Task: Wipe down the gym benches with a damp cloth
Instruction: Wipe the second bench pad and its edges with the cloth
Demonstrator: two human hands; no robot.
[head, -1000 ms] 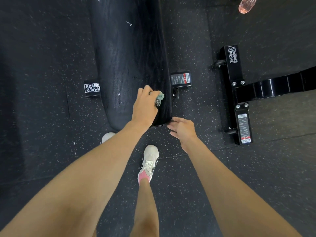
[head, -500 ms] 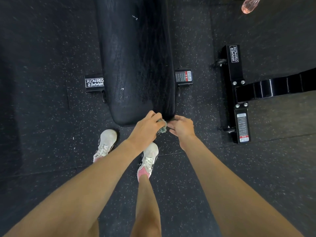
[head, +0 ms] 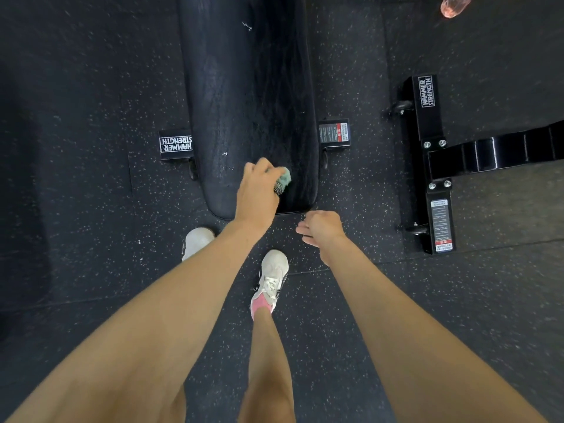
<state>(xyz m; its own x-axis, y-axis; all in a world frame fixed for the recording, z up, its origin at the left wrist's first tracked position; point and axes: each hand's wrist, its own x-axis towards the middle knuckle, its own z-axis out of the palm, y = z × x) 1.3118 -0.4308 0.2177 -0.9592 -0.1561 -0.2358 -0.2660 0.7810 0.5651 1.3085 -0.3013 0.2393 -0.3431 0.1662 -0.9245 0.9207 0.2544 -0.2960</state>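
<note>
Floor (head: 91, 71) of dark speckled rubber fills the view. On it a long black bench (head: 244, 87) runs away from the person, its rounded near end just ahead of the feet and its pad streaked with wet marks. To the right, well apart, stands a second black frame (head: 427, 117) with a bar leading off the right edge. Two white shoes stand near the bench end, the left shoe (head: 197, 241) partly hidden by the forearm, the right shoe (head: 271, 276) between the arms. The left hand (head: 258, 190) rests on the pad near its end, fingers curled round a green cloth (head: 283, 180) that sticks out on the right and touches the pad. The right hand (head: 320, 228) hangs over the floor just off the bench's near right corner, fingers loosely bent and holding nothing. A pink bottle (head: 451, 4) shows at the top edge.
</note>
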